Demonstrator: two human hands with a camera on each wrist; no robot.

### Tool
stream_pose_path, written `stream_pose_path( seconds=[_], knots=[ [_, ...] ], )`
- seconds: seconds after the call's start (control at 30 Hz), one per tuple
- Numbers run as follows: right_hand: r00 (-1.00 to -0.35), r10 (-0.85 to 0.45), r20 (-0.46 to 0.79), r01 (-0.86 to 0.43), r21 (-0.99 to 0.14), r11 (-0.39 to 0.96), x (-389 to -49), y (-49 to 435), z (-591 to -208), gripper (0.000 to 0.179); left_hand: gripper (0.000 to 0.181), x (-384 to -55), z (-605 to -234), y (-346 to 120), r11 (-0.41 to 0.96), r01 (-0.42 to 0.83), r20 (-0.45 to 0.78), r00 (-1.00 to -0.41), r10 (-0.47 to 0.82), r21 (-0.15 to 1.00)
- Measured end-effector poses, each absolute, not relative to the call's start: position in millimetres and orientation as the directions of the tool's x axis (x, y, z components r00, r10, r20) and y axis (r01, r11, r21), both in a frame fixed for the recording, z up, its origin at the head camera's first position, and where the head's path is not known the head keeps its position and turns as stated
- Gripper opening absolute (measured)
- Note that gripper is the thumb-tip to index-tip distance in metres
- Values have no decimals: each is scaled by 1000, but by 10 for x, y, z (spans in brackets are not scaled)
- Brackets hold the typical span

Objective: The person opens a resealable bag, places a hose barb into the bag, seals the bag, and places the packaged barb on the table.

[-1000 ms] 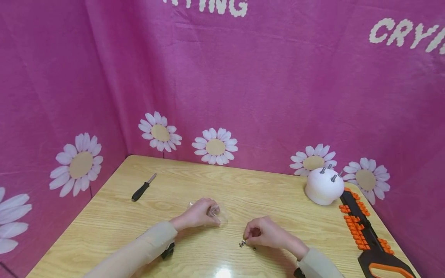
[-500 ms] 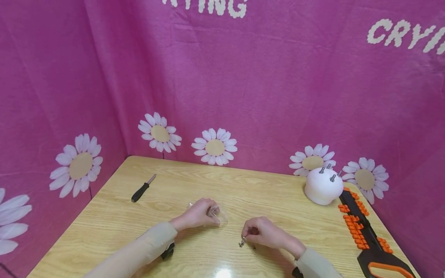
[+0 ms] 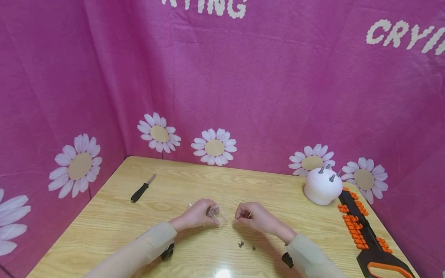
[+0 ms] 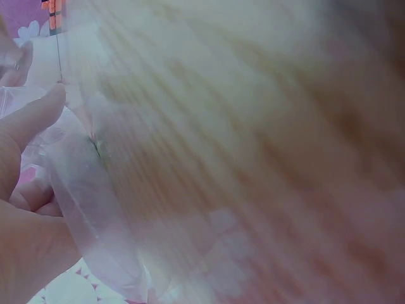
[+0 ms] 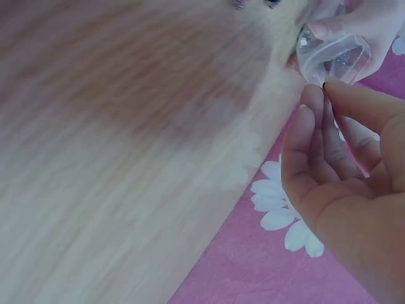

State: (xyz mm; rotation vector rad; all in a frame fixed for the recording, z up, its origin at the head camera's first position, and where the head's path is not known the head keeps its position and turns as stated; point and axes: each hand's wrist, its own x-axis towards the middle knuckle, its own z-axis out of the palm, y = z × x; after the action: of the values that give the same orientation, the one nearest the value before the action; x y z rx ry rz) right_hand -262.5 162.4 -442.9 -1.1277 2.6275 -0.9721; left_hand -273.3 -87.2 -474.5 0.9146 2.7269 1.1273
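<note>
My left hand (image 3: 199,213) grips a clear plastic bag (image 3: 223,219) just above the table, with its mouth toward the right. In the right wrist view small metal pieces show through the bag (image 5: 342,60). My right hand (image 3: 261,219) is close to the bag's right side, thumb and fingertips pinched on a tiny dark piece (image 5: 324,85), mostly hidden; its kind cannot be told. A little cluster of small metal pieces (image 3: 241,244) lies on the table in front of the right hand, with another small piece (image 3: 253,248) beside it.
A black-handled screwdriver (image 3: 140,192) lies at the table's left. A white rounded object (image 3: 322,188) with metal posts on top stands at the back right. Beside it, a long black object (image 3: 368,229) with orange pieces and a handle runs along the right edge. Pink curtains border the table.
My right hand has left the small metal pieces and moved up and left toward the bag, leaving the cluster on the table. The left hand has stayed in place with the bag.
</note>
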Motion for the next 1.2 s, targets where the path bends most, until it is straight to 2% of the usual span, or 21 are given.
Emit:
stream_pose_path(
  seconds=[0.23, 0.53, 0.73, 0.97, 1.2],
  knots=[
    [-732, -661, 164, -614, -579, 537, -2734, 1397, -4364, 5, 35, -2754, -4775, -870, 555, 507, 165, -818, 551, 660],
    [-692, -702, 168, -641, -592, 489, -2776, 1252, -4373, 4, 30, -2741, -4773, -870, 582, 498, 153, -828, 540, 643],
    [-690, -706, 159, -647, -574, 502, -2741, 1332, -4380, 5, 28, -2740, -4765, -871, 558, 494, 155, -825, 544, 667],
    [-700, -709, 86, -598, -614, 516, -2603, 1534, -4430, 2, 30, -2754, -4777, -875, 551, 501, 164, -821, 547, 667],
    [-691, -721, 58, -587, -628, 512, -2474, 1764, -4496, 3, 41, -2744, -4766, -884, 546, 520, 182, -812, 554, 656]
  ],
)
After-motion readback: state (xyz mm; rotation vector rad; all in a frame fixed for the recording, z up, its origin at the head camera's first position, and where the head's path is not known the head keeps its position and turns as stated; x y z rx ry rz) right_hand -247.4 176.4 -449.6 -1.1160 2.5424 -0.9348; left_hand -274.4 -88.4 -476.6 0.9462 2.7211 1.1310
